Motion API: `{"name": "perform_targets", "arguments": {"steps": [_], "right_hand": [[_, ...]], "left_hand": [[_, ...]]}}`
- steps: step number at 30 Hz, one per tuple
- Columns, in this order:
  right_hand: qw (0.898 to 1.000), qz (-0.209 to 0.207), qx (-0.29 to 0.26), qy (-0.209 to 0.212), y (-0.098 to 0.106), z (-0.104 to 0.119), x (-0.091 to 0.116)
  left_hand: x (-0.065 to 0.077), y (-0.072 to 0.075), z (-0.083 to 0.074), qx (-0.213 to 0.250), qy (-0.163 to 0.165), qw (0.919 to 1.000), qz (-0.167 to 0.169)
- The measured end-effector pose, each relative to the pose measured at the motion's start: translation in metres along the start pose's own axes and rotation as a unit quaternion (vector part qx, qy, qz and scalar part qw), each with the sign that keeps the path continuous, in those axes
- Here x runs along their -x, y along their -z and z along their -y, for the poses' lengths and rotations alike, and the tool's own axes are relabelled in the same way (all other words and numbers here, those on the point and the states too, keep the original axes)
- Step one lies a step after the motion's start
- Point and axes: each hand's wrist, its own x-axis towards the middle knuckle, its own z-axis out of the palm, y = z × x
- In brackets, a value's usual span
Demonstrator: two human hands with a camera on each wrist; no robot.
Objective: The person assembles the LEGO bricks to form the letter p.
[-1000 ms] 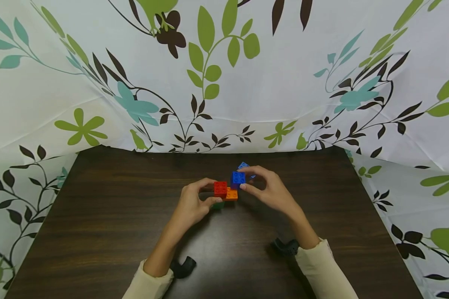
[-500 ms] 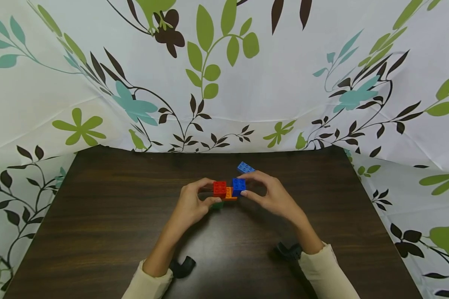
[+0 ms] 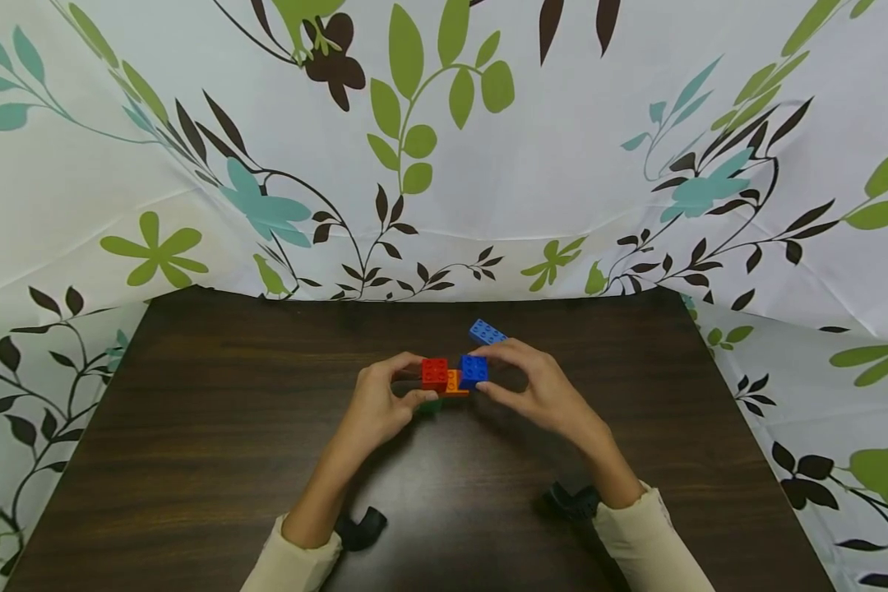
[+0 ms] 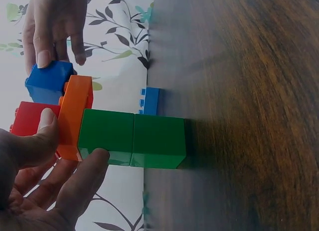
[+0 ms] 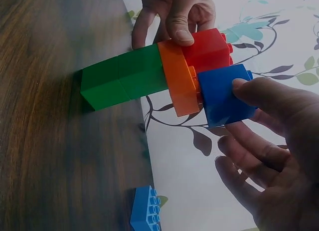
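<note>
A tower of toy building bricks rises from the table: green bricks at the base, a longer orange brick across them, and a red brick on one end of the orange one. My left hand grips the tower at the red brick, its thumb on the red side and a fingertip against the green in the left wrist view. Between thumb and fingers, my right hand pinches a dark blue brick at the orange brick's other end. Orange studs show beside the blue brick's underside, which sits slightly tilted.
A lighter blue, longer brick lies behind the tower on the dark wooden table. Past the table's back edge hangs a white leaf-patterned cloth. Dark bands sit at both wrists.
My right hand has brought the dark blue brick nearer and down onto the orange brick's free end, uncovering the lighter blue brick behind. My left hand has barely moved.
</note>
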Motion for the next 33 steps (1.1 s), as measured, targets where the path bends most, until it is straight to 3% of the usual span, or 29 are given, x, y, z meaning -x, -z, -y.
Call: {"name": "perform_targets", "arguments": {"steps": [24,33], "right_hand": [[1.0,-0.006,0.001,-0.014,-0.0001,-0.002,0.0007],[0.999,-0.001,-0.036,-0.039,-0.003,-0.004,-0.001]], "left_hand": [[-0.0027,-0.0026,0.0016,-0.001,0.004,1.0,0.003],[-0.0014,-0.0003,0.0006,-0.002,0.016,0.9999,0.006]]}}
